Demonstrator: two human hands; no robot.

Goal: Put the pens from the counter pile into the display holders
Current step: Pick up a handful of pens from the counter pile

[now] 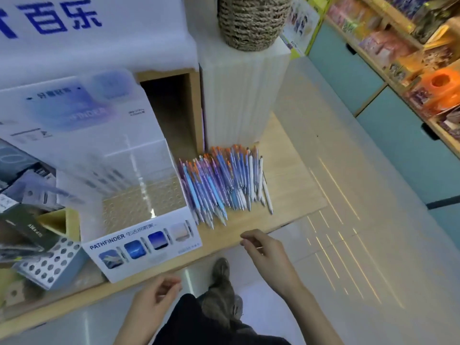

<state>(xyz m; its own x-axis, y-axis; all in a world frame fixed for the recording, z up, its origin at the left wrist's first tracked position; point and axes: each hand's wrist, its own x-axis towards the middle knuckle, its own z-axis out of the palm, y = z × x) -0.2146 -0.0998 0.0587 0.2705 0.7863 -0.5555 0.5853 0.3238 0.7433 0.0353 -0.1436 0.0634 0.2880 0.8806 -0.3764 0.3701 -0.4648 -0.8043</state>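
A pile of pens (224, 183), blue, purple and white with orange caps, lies on the wooden counter (293, 170). Left of it stands a clear display holder (139, 195) with a perforated hole grid and a "PATHFINDER" front panel; its holes look empty. My right hand (266, 252) hovers just below the counter's front edge, near the pile, fingers loosely curled and holding nothing. Lower and to the left, off the counter's edge, my left hand (159, 297) is loosely curled too and holds nothing.
A white ribbed pedestal (239, 95) with a woven basket (251, 21) stands behind the pile. A second perforated holder (49, 265) and dark boxes sit at the left. Shelves of goods (410, 58) line the right, across the pale floor.
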